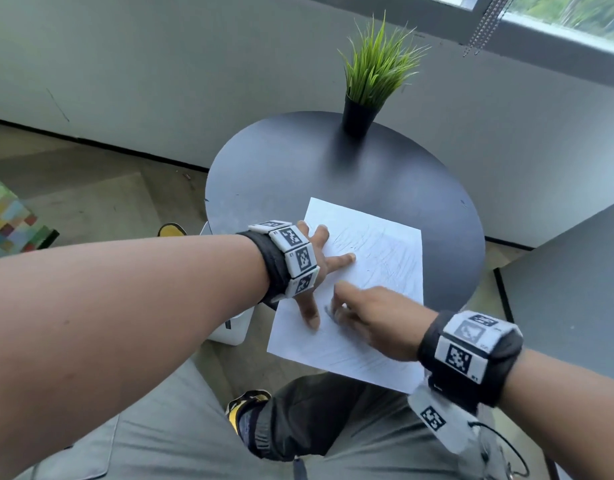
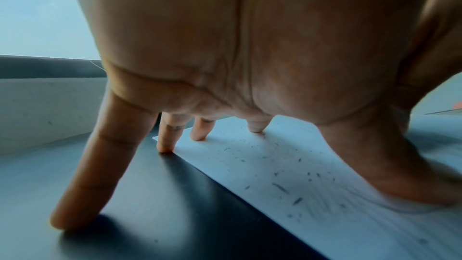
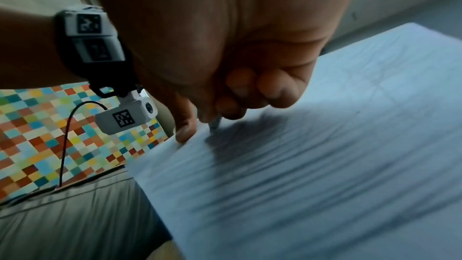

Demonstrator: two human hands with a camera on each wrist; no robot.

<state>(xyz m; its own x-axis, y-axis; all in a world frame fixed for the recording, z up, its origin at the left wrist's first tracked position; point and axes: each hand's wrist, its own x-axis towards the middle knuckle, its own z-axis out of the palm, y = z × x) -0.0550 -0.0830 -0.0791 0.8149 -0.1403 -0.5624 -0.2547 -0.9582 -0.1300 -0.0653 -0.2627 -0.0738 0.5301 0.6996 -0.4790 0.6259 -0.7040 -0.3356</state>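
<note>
We see the risks first. The near end of the sheet (image 1: pixel 378 258) hangs off the table (image 1: pixel 298 161) at its 6 o'clock edge, over the lap. The pencil (image 3: pixel 215 125) tip is working close to that unsupported part, so a hard stroke could flex or puncture the paper. If the left hand eases off, we'd expect the sheet to pivot or slide toward the lap under the stroke drag.

Left hand (image 1: pixel 316 268): fingers (image 2: pixel 165 141) spread and straight, and it presses down on the sheet's 9 o'clock edge. Thumb, index and middle finger are on the paper, the ring finger is at its edge and the little finger is on bare table.

Right hand (image 1: pixel 375 320): fingers curled tight and pinching the pencil against the thumb. Only the grey tip shows, so we can't tell how the shaft lies. It's blurred in the head view.

The sheet lies flat on the near half of the table, scribbled over. Its long axis runs roughly 1 to 7 o'clock, with the far short edge toward the plant (image 1: pixel 359 116) at 12. The pencil tip points down at the paper near the sheet's 8 o'clock side.
</note>
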